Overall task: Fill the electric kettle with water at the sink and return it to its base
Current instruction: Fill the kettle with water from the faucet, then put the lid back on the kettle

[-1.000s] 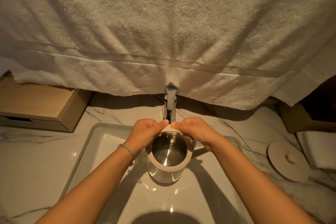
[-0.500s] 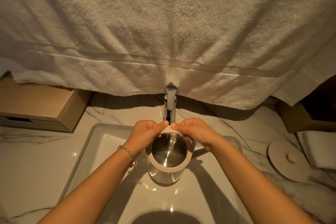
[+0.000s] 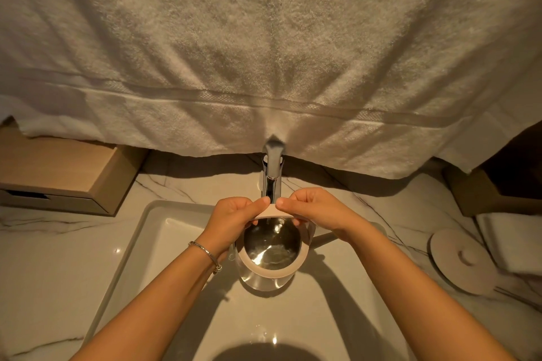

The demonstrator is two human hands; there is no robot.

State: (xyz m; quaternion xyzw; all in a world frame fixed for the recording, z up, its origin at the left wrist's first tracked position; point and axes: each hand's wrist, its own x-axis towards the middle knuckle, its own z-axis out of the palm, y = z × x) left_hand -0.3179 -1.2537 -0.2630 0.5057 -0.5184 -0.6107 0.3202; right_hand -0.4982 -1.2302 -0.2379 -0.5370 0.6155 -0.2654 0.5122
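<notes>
more water in kettle (image 3: 271, 255)

Kettle (image 3: 271, 255) rim between the fingers (image 3: 258, 204) is pale pink, body clear with silver bottom. Counter (image 3: 44, 258): white marble, grey veins. Towel (image 3: 264, 53) off-white.

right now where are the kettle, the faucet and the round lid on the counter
kettle (image 3: 271, 274): head view, on the pale rim nearest the camera.
faucet (image 3: 273, 167): head view, on the chrome spout body above the kettle.
round lid (image 3: 457, 268): head view, on its flat top, right of the sink.
</notes>
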